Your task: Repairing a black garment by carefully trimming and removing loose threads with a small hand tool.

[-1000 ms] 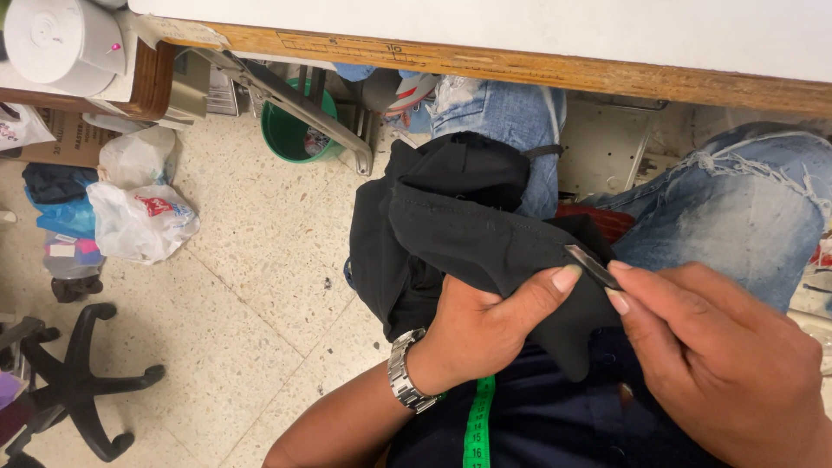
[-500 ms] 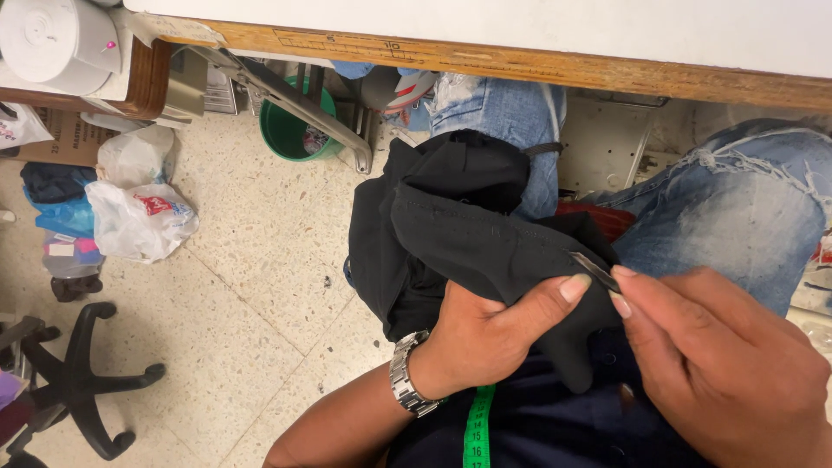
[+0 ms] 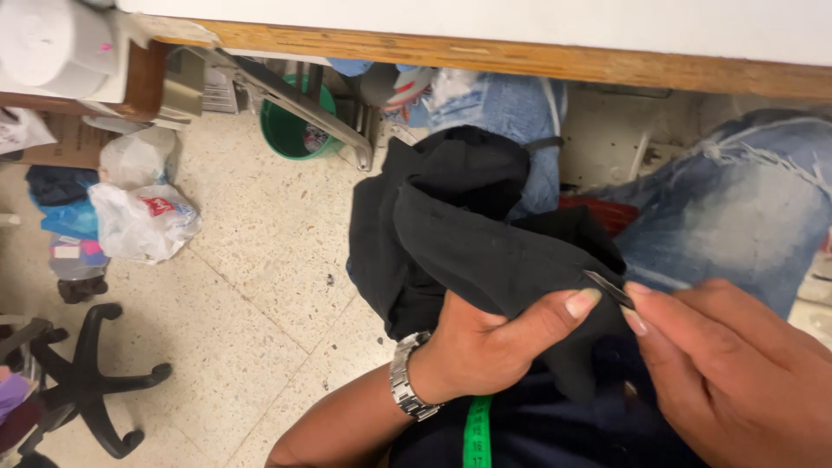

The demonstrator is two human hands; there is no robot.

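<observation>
A bundle of black fabric (image 3: 468,234) lies across my lap, draped over my jeans (image 3: 737,208). My left hand (image 3: 494,347), with a silver wristwatch (image 3: 406,380) on the wrist, grips the lower part of the fabric, thumb pressed on top. At the lower right my right hand (image 3: 737,373) pinches a small thin metal blade (image 3: 608,288), whose tip rests against the fabric just beside my left thumb. A green measuring tape (image 3: 477,429) hangs below my left hand.
A wooden table edge (image 3: 520,56) runs across the top. Underneath stand a green bucket (image 3: 295,130) and a metal table leg (image 3: 303,104). White plastic bags (image 3: 139,217) and blue cloth lie on the speckled floor at left, with a black chair base (image 3: 87,381) at lower left.
Both hands have shifted slightly downward and to the right with the fabric. The blade stays pinched at the same spot beside my left thumb.
</observation>
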